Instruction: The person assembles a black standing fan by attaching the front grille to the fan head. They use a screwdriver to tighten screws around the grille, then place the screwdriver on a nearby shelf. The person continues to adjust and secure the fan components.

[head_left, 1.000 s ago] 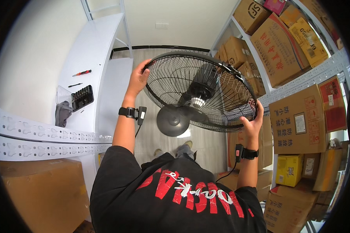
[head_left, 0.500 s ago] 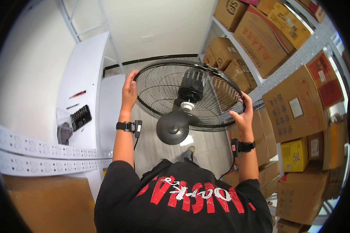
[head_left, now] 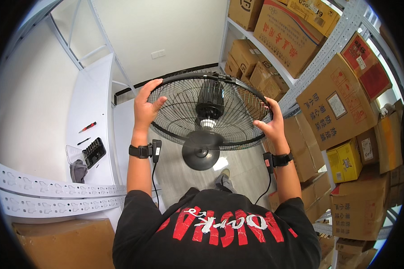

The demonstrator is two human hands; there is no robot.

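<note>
A black fan stands on the floor in front of me, with a round base (head_left: 200, 159). Its wide wire guard (head_left: 243, 110) lies across the top, tilted. Through the wires I see the dark slotted motor housing (head_left: 209, 98) and a white collar (head_left: 208, 123) under it. My left hand (head_left: 144, 110) is closed on the guard's left rim, its thumb lying over the wires. On the opposite rim my right hand (head_left: 274, 124) grips the guard, fingers outside and thumb toward the near edge. The wires partly hide the fan's inner parts.
On the white table (head_left: 87, 103) at left lie a red-and-black screwdriver (head_left: 87, 127), a slim dark tool (head_left: 83, 141), an opened bit case (head_left: 94, 152) and a grey cloth-like item (head_left: 78, 171). Metal shelving (head_left: 318, 56) with cardboard boxes (head_left: 339, 101) lines the right side. Another box (head_left: 67, 242) sits lower left.
The guard has shifted slightly left in view and appears less tilted. My left thumb now reaches inward over the wires. Both hands keep their hold, and the whole view has turned a little.
</note>
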